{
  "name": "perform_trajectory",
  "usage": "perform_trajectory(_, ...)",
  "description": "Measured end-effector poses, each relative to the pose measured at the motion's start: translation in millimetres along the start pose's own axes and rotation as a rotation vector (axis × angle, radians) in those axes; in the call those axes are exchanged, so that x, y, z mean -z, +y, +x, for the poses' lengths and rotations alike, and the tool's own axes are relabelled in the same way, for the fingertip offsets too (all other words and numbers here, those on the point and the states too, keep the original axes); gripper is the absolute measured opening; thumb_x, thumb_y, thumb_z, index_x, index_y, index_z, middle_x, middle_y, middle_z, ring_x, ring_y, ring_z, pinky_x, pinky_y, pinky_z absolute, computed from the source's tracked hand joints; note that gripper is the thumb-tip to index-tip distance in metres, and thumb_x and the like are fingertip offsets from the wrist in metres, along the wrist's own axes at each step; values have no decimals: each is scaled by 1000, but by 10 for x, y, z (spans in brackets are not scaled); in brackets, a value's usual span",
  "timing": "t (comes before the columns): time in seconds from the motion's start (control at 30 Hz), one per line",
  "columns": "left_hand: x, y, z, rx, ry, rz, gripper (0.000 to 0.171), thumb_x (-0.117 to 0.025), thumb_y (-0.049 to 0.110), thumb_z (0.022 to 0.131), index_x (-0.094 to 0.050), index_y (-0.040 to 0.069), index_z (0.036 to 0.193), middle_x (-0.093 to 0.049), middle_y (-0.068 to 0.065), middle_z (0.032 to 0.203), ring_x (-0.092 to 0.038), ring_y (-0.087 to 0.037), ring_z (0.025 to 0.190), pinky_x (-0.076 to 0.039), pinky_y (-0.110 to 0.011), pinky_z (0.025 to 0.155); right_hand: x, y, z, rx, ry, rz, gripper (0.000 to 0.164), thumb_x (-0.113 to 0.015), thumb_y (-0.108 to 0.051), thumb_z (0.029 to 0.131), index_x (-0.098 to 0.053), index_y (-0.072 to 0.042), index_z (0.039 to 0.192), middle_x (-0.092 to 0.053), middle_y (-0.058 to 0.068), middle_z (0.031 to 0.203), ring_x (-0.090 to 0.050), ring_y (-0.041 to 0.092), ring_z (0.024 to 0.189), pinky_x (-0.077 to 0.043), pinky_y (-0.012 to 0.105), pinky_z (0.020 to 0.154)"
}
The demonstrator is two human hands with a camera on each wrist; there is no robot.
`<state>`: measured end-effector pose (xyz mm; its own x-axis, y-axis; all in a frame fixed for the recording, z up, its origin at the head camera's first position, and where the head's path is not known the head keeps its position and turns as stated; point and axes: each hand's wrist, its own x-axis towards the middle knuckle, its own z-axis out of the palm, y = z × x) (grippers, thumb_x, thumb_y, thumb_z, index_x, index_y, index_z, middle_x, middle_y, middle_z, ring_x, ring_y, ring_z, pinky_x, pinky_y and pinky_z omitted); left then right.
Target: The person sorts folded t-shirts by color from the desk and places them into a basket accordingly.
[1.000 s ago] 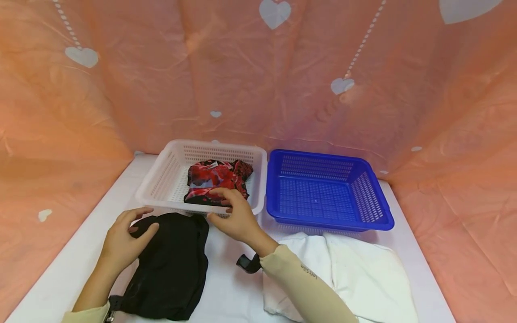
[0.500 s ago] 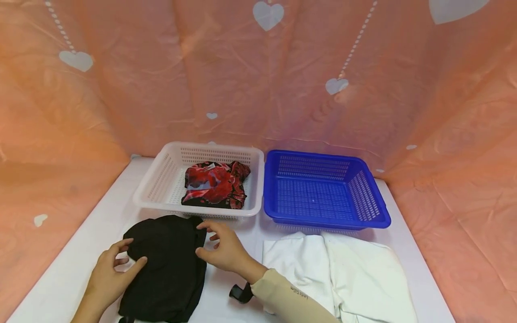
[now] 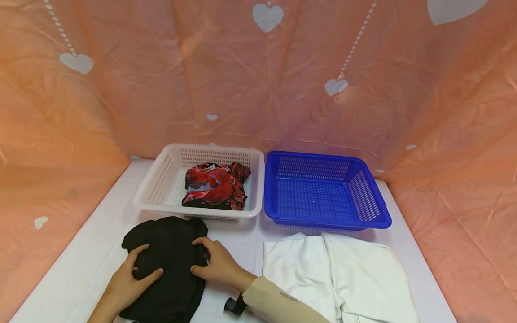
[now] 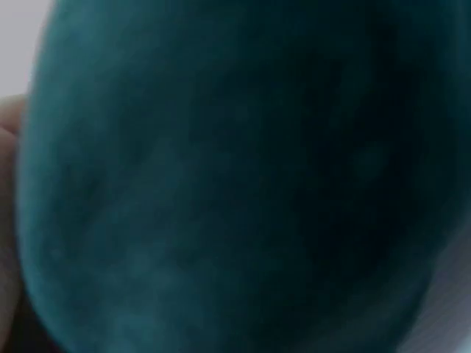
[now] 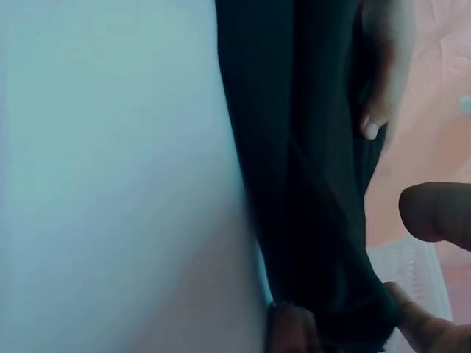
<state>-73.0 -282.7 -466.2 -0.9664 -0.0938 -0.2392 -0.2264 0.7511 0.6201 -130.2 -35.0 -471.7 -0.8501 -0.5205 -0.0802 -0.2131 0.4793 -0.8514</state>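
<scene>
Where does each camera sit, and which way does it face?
Head: on the head, facing forward and down at black cloth, white basket, blue basket; left hand, right hand, sleeve show.
Left wrist: on that wrist, facing close, blurred dark cloth; skin at left edge.
Right wrist: on that wrist, facing black cloth's edge; fingers show.
Head, right wrist: both show black cloth.

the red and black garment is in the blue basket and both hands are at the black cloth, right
Wrong basket: the head view shows the red and black garment in the white basket, not the blue basket. Left hand and right hand are indeed at the black cloth.
</scene>
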Motion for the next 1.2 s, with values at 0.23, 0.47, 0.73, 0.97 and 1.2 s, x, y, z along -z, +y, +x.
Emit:
perform_trajectory(0.23, -44, 27, -15, -17, 0, -41, 85, -71, 42, 84, -24, 8, 147, -41, -40, 135, -51, -50, 113, -49, -53, 78, -133, -7, 32, 18, 2, 22, 49, -74, -23, 78, -55, -29, 123, -57, -1, 108, -51, 4, 91, -44, 22, 80)
perform_trajectory(0.47, -83, 92, -52, 12, -3, -162, 83, -73, 37, 84, -25, 12, 148, -44, -32, 137, -55, -47, 112, -51, -44, 78, -156, 14, 28, 33, 34, 51, 48, -74, -19, 78, -55, -26, 121, -58, 1, 113, -53, 5, 96, -45, 22, 82)
perform_trajectory(0.73, -79, 276, -167, -59, 95, -232, 76, -75, 32, 83, -32, 15, 144, -52, -22, 131, -59, -18, 98, -49, -30, 71, -130, -25, -12, 111, 92, 138, 45, -73, -11, 78, -57, -24, 118, -56, 3, 121, -52, 6, 105, -45, 21, 87)
perform_trajectory(0.97, 8, 553, -364, -156, 289, -197, 78, -79, 24, 80, -36, 19, 144, -55, -15, 124, -51, 7, 85, -47, -22, 67, 3, -264, -123, 264, 155, 165, 44, -69, -5, 79, -58, -22, 118, -55, 2, 111, -53, 3, 98, -48, 18, 83)
perform_trajectory(1.2, 92, 778, -479, -233, 431, -256, 84, -80, 9, 76, -35, 20, 146, -46, 0, 126, -47, 12, 95, -43, -8, 71, 250, -493, -162, 378, 202, 221, 50, -68, 4, 80, -61, -20, 124, -58, 8, 113, -58, 9, 99, -51, 16, 80)
